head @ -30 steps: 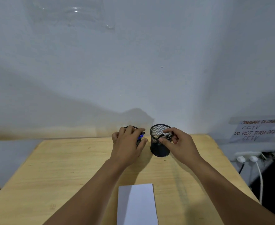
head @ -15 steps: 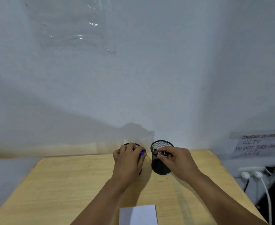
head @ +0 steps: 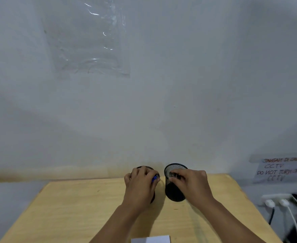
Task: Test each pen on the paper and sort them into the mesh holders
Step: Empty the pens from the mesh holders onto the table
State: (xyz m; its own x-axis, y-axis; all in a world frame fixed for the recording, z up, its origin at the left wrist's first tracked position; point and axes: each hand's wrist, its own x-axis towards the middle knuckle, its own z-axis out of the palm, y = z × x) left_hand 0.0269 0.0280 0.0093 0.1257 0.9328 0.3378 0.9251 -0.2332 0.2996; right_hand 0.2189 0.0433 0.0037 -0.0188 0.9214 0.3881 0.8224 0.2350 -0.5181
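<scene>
Two black mesh holders stand side by side at the far edge of the wooden table [head: 74,216]. My left hand [head: 140,186] covers the left holder [head: 145,168] and is closed around blue pens [head: 154,178] at its rim. My right hand [head: 191,185] reaches over the near rim of the right holder [head: 174,192], with its fingers pinched on dark pens [head: 174,175] inside the opening. A white sheet of paper [head: 151,239] lies at the table's near edge, mostly cut off by the frame.
A grey wall rises right behind the holders, with a clear plastic sheet [head: 89,42] taped high up. At the right, off the table, are a handwritten CCTV notice [head: 281,170] and a power strip [head: 277,199] with plugged cables.
The view has tilted upward, so the table and paper sit lower in frame. Both hands stay at the holders; the right fingers have moved further over the right holder's opening.
</scene>
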